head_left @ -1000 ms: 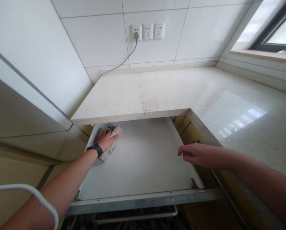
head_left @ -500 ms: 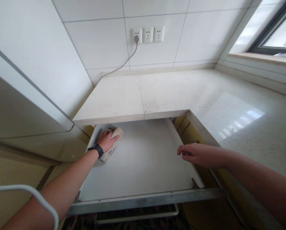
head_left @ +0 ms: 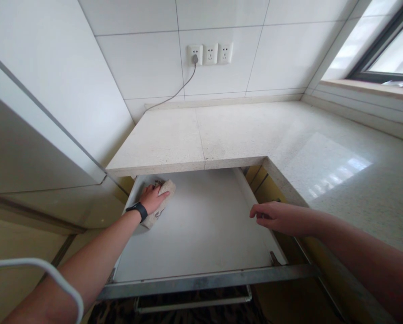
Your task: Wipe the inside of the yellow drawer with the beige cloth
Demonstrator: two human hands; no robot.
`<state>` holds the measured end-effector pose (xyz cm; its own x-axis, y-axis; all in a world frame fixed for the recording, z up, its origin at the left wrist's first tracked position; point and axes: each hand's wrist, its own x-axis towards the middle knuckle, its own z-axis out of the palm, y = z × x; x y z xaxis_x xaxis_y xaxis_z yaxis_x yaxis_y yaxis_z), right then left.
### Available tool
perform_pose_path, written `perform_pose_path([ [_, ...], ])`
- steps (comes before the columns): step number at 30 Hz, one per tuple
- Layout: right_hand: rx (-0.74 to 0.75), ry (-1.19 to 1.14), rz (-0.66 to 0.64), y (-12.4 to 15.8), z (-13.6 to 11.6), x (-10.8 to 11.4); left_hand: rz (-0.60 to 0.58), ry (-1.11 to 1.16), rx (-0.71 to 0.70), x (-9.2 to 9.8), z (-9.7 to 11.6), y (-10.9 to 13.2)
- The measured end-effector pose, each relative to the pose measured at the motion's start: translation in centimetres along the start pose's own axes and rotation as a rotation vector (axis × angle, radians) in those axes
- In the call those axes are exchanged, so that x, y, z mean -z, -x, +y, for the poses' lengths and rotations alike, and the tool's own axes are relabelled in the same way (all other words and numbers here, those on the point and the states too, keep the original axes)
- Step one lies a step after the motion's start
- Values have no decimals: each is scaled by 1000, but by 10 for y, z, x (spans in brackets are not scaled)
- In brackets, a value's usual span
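Note:
A pulled-out white drawer (head_left: 204, 234) lies open below the speckled stone countertop (head_left: 221, 130). My left hand (head_left: 152, 198), a black band on its wrist, presses flat on a beige cloth (head_left: 161, 202) at the drawer's far left corner. My right hand (head_left: 277, 218) rests on the drawer's right side rail, fingers curled over the rail's edge.
A grey cable runs from a wall socket (head_left: 195, 55) down behind the countertop. A white cabinet panel (head_left: 36, 148) stands at the left. A window sill (head_left: 373, 87) is at the far right. A white cord (head_left: 53, 279) loops at the lower left.
The camera has tilted slightly downward. My left hand and the cloth have crept a little toward the drawer's back; the right hand stays on the rail.

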<state>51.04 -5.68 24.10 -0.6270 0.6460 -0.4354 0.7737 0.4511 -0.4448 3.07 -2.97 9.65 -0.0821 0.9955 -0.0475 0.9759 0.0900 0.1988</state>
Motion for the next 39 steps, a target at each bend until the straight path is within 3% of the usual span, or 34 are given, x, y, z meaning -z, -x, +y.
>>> perform_pose_path([
  [39, -37, -20, -24, 1, -1, -2, 33, 8, -2, -6, -6, -4],
])
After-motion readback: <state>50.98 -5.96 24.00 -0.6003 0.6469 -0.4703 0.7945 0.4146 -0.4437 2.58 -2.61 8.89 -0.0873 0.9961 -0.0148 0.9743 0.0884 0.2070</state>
